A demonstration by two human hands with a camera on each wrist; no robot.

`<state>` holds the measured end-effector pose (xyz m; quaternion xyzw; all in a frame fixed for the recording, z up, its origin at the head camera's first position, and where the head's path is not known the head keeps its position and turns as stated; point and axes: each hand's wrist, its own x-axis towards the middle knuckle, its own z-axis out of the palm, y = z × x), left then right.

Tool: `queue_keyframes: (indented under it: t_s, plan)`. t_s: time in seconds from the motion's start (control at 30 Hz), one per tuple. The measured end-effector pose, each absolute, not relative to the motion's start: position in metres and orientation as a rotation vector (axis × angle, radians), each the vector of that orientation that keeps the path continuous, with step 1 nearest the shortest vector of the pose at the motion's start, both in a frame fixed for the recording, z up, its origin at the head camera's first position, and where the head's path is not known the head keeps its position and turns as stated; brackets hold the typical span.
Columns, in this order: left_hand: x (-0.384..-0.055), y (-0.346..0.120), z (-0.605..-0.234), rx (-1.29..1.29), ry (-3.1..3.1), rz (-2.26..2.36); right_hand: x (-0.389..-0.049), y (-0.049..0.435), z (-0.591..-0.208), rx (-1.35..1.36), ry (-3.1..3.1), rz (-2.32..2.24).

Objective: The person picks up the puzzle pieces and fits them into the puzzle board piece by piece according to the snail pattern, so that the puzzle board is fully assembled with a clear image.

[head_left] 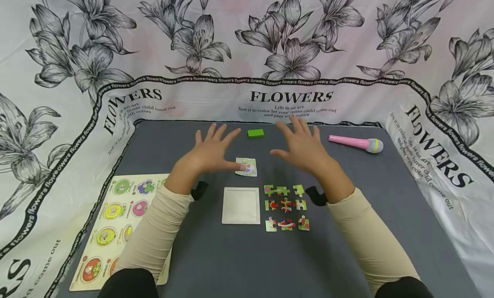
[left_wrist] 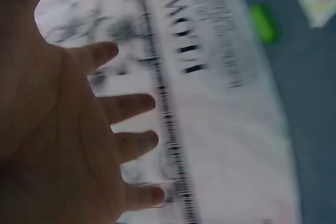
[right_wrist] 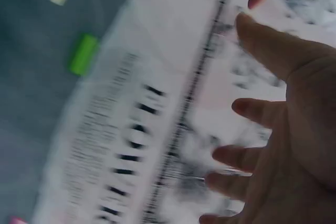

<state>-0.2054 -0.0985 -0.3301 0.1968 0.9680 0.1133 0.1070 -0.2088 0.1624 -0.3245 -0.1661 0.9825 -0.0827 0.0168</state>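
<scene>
Both hands are raised over the table with fingers spread, and neither holds anything. My left hand (head_left: 210, 154) is on the left, its thumb overlapping a small picture card (head_left: 248, 168) in the head view; contact cannot be told. My right hand (head_left: 305, 148) hovers to the right of that card. Below them lies a square white puzzle tray (head_left: 241, 206). Beside the tray, several loose jigsaw pieces (head_left: 286, 205) are spread in rows. In the left wrist view the palm and fingers (left_wrist: 131, 107) show straight; the right wrist view shows straight fingers (right_wrist: 236, 158) too.
A wooden board with fruit pictures (head_left: 112, 199) lies at the left, partly under the left forearm. A green block (head_left: 255, 133) sits near the far edge. A pink toy microphone (head_left: 356, 143) lies at the back right. Flower-printed cloth (head_left: 216, 98) encloses the grey table (head_left: 247, 263).
</scene>
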Motion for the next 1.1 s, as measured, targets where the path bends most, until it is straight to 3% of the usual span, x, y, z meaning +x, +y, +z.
queue_keyframes:
  t_s: [0.27, 0.43, 1.1]
  plan:
    - [-0.195, -0.12, -0.408, 0.613, 2.653, 0.251, -0.215, 0.16, -0.404, -0.717, 2.968, -0.255]
    - [-0.184, -0.129, -0.441, 0.567, 2.57, 0.321, -0.211, 0.156, -0.43, -0.827, 2.934, -0.316]
    - [-0.17, -0.132, -0.471, 0.56, 2.542, 0.334, -0.198, 0.158, -0.469, -0.836, 2.886, -0.389]
